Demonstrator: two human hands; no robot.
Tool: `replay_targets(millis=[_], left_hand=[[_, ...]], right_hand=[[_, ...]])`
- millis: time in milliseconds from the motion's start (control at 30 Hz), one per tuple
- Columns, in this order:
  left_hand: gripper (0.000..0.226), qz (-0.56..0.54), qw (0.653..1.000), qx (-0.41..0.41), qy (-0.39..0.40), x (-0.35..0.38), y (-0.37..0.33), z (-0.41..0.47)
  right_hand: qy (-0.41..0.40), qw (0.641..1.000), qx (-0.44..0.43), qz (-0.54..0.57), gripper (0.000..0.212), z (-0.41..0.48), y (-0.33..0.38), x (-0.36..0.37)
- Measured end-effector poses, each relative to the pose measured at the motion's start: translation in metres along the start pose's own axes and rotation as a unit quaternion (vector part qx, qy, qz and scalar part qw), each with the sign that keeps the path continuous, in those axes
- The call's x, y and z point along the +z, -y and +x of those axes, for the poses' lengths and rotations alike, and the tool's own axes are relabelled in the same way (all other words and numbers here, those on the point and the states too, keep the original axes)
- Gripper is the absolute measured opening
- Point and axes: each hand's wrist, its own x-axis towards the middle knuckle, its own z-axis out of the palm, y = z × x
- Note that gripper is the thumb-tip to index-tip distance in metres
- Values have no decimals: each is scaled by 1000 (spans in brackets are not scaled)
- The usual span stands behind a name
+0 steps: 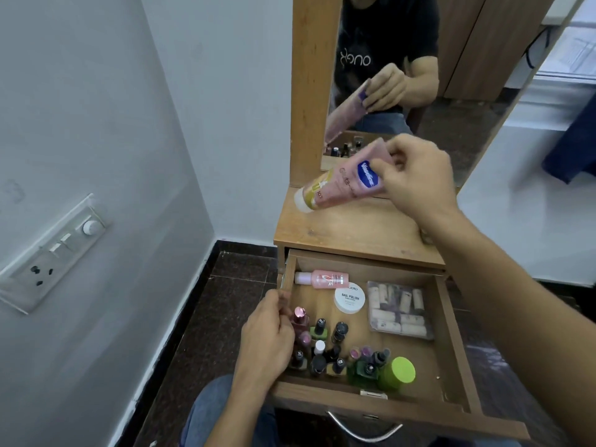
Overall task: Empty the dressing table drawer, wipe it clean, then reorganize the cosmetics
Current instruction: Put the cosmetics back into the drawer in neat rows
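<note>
Right hand: thumb and fingers pinch the crimped flat end of the pink tube. The tube is tilted, white cap pointing down-left, hanging just above the tabletop close to the mirror. The cap looks nearly touching the wood, but I can't tell if there is contact.

Step, as I judge it: emptying, moving the tube from drawer to top. To do it well I lay it flat near the back-left corner, cap first, so it doesn't roll, and leave the front of the top free for the rest. A pinch on the crimp is a weak hold, so lower slowly and don't drop it.

Left hand: down at the left side of the open drawer, fingers curled round the pink-capped bottle; it looks like a grip. That bottle touches the packed nail polish bottles, so I should lift straight up or the neighbours tip.

Left in the drawer:
- pink bottle lying on its side at the back
- white round tub beside it
- clear box of rolls on the right
- green-lidded jar at the front

Most of the emptying is not yet done, and wiping can't start until it is.
</note>
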Motion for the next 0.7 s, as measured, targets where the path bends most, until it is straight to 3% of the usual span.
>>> replay_targets(millis=[67,133,333,400,533,700], left_hand=[[38,4,1000,-4,1,0,-1,0],[38,6,1000,-7,4,-1,-2,0],[37,6,1000,-15,4,-2,-5,-2],[36,5,1000,-17,4,-2,-6,-3],[35,10,1000,-20,5,-2,-8,-3],[33,17,1000,-23,11,-1,-8,-3]], right_hand=[[28,986,105,130,10,-25,-14,-15],[58,943,224,239,10,-50,-32,-19],[103,836,419,340,7,-112,-89,10],[128,815,452,339,10,-123,-101,24],[167,814,459,314,6,-134,-113,43],[192,786,485,332,11,-144,-125,66]])
